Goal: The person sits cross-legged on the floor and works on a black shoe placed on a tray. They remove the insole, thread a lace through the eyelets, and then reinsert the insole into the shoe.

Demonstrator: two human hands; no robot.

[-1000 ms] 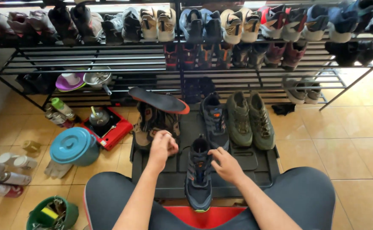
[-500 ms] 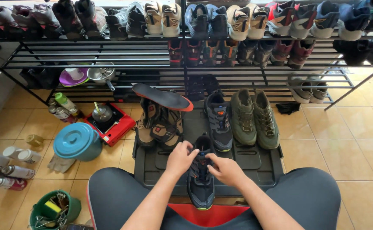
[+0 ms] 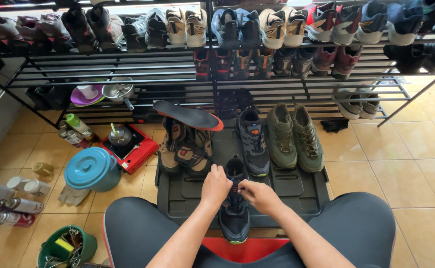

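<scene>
Left hand [image 3: 215, 186] curled, fingertips pinched at the laces of the dark sneaker [image 3: 235, 211]; right hand [image 3: 259, 194] meets it from the other side, also closed on the lacing. Both sit over the shoe's upper, near the tongue, likely because that is where the laces cross.

The sneaker stands toe toward the person, at the near edge of the black plastic tray [image 3: 297, 191], centred between the knees, so both hands reach it evenly. Heel points to the shoe rack [image 3: 128, 67].

Look of the shoe: dark blue-black upper, dark laces, a thin yellow-green line at the sole by the toe. Upright, not tilted.

Its apparent mate [image 3: 253, 141] stands at the tray's far edge, beside a pair of olive boots [image 3: 294, 136]. A loose insole [image 3: 187, 115] lies across brown sandals [image 3: 185, 146] at the far left corner. Off the tray, left: teal lidded bucket [image 3: 91, 168].
</scene>
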